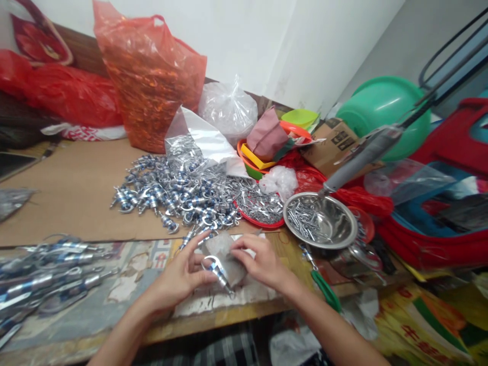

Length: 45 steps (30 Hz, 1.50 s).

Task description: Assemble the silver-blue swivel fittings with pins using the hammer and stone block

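Observation:
My left hand (182,279) grips a small silver-and-blue metal hook piece (218,270) between thumb and fingers, its curved hook end up and its thin end pointing down to the right. Pinched in the fingers of my right hand (261,258) is a small clear plastic bag (234,272), which lies right beside and partly behind the hook piece. Whether the piece is inside the bag, I cannot tell. Just beyond both hands spreads a heap of similar hook pieces (168,190).
A steel bowl (346,236) of metal pins stands to the right, beside a red tray (263,223) of small metal parts. Green-handled scissors (326,291) lie near the front edge. More metal pieces (57,269) lie at left. Behind stands an orange bag (152,86).

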Each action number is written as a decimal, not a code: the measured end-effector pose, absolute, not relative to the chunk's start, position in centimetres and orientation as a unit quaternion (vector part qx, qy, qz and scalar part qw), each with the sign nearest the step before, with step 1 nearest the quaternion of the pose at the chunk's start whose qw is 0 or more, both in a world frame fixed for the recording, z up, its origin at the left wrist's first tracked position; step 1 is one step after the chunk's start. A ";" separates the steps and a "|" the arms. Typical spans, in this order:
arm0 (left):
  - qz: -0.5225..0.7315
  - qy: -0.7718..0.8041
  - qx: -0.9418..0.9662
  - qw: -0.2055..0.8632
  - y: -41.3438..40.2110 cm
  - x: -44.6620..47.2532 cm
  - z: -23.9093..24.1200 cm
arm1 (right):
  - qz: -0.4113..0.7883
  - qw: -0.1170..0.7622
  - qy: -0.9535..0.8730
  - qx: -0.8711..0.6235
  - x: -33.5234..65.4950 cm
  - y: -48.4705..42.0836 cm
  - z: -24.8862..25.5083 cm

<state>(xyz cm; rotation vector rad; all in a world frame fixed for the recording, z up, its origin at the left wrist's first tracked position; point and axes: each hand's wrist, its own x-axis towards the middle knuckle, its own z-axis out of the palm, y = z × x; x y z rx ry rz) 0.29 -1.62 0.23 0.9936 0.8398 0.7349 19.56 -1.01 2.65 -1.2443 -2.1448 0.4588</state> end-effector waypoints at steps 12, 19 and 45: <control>0.338 0.384 0.469 0.721 -1.7 0.4 0.3 | -0.045 0.245 -0.922 -0.296 18.1 -3.4 2.4; 0.339 0.390 0.469 0.716 -1.7 0.4 0.3 | -0.149 0.218 -0.922 -0.282 17.5 -4.0 3.1; 0.285 0.468 0.521 0.655 -1.5 0.5 1.2 | -0.057 0.270 -0.744 -0.608 24.8 -6.4 -0.9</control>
